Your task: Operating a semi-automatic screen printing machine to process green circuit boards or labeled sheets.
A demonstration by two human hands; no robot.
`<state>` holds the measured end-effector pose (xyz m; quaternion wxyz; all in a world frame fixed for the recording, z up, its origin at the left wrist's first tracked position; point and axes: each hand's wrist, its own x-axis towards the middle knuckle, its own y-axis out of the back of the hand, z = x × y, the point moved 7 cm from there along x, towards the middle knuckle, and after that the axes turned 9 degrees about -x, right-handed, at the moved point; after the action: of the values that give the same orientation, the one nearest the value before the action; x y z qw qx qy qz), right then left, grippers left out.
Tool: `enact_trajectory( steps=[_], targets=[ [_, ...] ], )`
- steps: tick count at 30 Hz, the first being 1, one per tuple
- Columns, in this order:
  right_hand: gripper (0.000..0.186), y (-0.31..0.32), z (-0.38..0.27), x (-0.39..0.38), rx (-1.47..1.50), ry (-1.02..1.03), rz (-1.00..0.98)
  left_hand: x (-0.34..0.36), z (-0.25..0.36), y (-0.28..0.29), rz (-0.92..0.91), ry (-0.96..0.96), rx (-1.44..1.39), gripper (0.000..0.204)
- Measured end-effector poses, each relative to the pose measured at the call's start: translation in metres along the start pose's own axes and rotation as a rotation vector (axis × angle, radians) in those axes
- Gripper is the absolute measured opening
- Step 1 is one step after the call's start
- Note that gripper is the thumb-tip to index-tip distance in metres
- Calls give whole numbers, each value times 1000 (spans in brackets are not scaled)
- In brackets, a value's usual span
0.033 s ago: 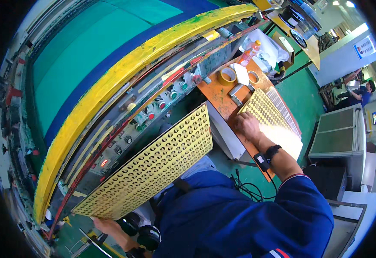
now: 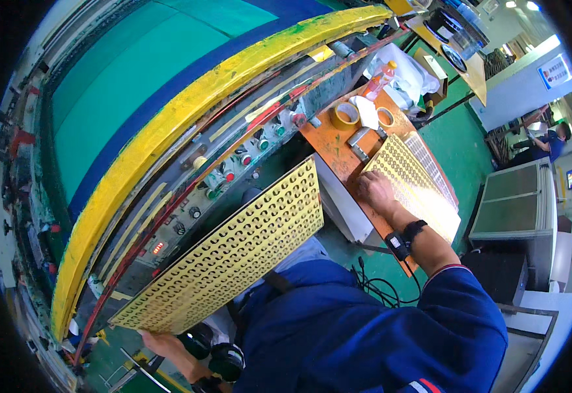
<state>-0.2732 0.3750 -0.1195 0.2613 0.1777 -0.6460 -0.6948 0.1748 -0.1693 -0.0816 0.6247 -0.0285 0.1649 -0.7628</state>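
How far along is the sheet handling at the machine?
Done: a stack of perforated sheets already lies on the orange side table. In hand: the left hand holds one large yellow perforated sheet by its lower corner, lifted in front of the control panel, while the right hand rests on the stack's near edge. Left: the held sheet is not yet set down.

Green floor, bright overhead lights

left hand gripping, right hand pressed flat
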Motion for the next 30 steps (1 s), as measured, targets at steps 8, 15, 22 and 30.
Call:
enact_trajectory(
  steps=[8, 15, 22, 30],
  targets=[
    [30, -40, -38, -100, 668, -396, -500, -10, 10, -11, -57, 7, 50, 62],
    [31, -56, -77, -388, 1009, 403, -644, -7, 9, -21, -128, 16, -19, 65],
    [26, 45, -130, -388, 1214, -418, -1063, 5, 14, -24, -148, 22, 15, 66],
    [25, 39, -128, -384, 1237, -451, -1072, 6, 18, -28, -214, 3, 33, 70]
  ],
)
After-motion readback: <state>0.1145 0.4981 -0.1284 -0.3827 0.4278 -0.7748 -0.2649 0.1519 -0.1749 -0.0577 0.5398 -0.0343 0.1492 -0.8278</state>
